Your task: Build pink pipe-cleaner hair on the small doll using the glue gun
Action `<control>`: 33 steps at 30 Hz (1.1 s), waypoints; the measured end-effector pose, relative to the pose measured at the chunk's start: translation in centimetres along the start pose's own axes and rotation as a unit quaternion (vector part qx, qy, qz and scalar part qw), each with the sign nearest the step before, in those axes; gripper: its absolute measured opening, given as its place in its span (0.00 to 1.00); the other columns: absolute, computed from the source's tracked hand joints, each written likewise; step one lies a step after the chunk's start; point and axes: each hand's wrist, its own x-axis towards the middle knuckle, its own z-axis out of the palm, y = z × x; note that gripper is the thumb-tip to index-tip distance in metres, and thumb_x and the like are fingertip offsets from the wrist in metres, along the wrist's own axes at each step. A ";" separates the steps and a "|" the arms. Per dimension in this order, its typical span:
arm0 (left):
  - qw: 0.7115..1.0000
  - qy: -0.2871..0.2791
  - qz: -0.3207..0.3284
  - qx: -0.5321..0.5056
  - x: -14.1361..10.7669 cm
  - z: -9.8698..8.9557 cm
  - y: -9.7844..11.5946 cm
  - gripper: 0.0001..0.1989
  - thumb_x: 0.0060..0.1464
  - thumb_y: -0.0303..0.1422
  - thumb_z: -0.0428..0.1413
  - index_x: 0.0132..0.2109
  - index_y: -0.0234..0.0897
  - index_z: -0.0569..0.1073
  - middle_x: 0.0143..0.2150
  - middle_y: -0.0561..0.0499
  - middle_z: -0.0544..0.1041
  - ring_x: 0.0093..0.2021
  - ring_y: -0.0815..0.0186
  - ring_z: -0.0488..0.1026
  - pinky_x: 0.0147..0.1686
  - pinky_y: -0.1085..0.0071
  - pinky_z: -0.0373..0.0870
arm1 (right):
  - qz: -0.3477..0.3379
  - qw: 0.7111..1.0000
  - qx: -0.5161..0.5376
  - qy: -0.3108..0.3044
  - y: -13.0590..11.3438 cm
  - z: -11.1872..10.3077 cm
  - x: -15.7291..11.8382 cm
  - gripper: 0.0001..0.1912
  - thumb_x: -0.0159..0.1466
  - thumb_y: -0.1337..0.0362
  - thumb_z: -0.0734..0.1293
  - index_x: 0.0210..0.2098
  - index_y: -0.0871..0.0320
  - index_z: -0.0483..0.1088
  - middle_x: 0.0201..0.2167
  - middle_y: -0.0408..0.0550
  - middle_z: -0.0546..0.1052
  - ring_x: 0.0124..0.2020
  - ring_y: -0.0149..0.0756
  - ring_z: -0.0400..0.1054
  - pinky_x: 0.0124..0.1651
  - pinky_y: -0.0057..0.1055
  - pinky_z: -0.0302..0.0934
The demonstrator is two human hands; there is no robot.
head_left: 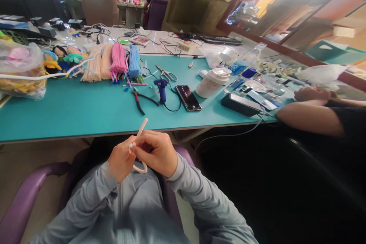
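Observation:
My left hand [122,159] and my right hand [157,151] meet in front of my chest, below the table's front edge. Both are closed on a pale peach pipe cleaner [142,127]. One straight end sticks up above the fingers, a small curled part shows between the hands, and a loop hangs underneath. The fingertips hide part of it. On the table beyond lie pliers [138,101] with dark and red handles, a blue glue gun [162,90], scissors [166,73] and a phone [188,98].
Bundles of peach [97,63], pink [118,59] and blue pipe cleaners [134,61] stand on the teal table [71,114]. A white lidded cup [213,82] and a black box [241,104] with a cable are to the right. A co-worker's arm [309,118] rests at the right edge.

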 end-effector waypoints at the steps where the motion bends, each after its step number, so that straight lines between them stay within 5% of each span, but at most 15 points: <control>1: 1.000 0.000 -0.003 -0.004 0.0 0.0 0.1 0.10 0.54 0.27 0.50 0.32 0.42 0.76 0.28 0.49 0.76 0.31 0.59 0.74 0.31 0.69 0.65 | 0.000 1.000 0.005 0.000 0.0 0.0 0.0 0.06 0.56 0.68 0.67 0.23 0.57 0.69 0.20 0.40 0.69 0.20 0.25 0.59 0.24 0.23 0.57; 5: 0.997 -0.039 -0.051 -0.039 0.1 -0.6 0.7 0.06 0.53 0.36 0.58 0.34 0.40 0.76 0.25 0.52 0.73 0.25 0.64 0.69 0.28 0.70 0.63 | 0.038 0.997 0.062 0.014 -0.3 -0.9 0.3 0.09 0.56 0.65 0.68 0.21 0.58 0.66 0.19 0.40 0.69 0.18 0.25 0.60 0.22 0.23 0.56; 9: 0.968 -0.086 -0.093 -0.216 0.2 -1.7 1.4 0.23 0.39 0.46 0.68 0.40 0.37 0.77 0.23 0.56 0.68 0.19 0.72 0.61 0.19 0.75 0.56 | 0.140 0.969 0.203 0.004 -0.7 -3.8 0.6 0.17 0.55 0.53 0.73 0.23 0.57 0.65 0.16 0.39 0.68 0.13 0.25 0.62 0.16 0.22 0.57; 13: 0.927 -0.036 -0.094 -0.361 0.6 -2.5 1.4 0.29 0.39 0.56 0.64 0.37 0.33 0.75 0.21 0.57 0.66 0.15 0.78 0.51 0.14 0.77 0.45 | 0.192 0.947 0.257 -0.025 -0.7 -5.6 1.0 0.23 0.48 0.49 0.77 0.21 0.59 0.65 0.15 0.37 0.68 0.10 0.22 0.60 0.12 0.19 0.53; 17: 0.931 -0.023 -0.137 -0.338 0.7 -2.4 1.2 0.25 0.38 0.52 0.67 0.30 0.33 0.73 0.14 0.62 0.59 0.13 0.79 0.48 0.13 0.78 0.41 | 0.242 0.936 0.238 -0.090 -0.1 -4.1 1.3 0.22 0.45 0.52 0.78 0.21 0.60 0.66 0.13 0.37 0.67 0.12 0.23 0.62 0.14 0.19 0.55; 24: 0.944 -0.036 -0.168 -0.281 0.4 -2.3 1.3 0.22 0.36 0.47 0.69 0.25 0.34 0.71 0.15 0.60 0.62 0.14 0.78 0.52 0.14 0.78 0.48 | 0.247 0.935 0.235 -0.096 0.9 -1.5 1.4 0.22 0.44 0.52 0.78 0.22 0.59 0.66 0.13 0.35 0.68 0.12 0.23 0.62 0.15 0.18 0.55; 33: 0.974 -0.126 -0.084 -0.169 0.6 -3.0 2.1 0.28 0.47 0.56 0.58 0.18 0.35 0.67 0.15 0.55 0.63 0.16 0.73 0.58 0.17 0.74 0.55 | 0.202 0.939 0.253 -0.116 1.5 -0.8 1.0 0.24 0.49 0.44 0.74 0.24 0.60 0.67 0.16 0.38 0.70 0.15 0.24 0.63 0.19 0.22 0.58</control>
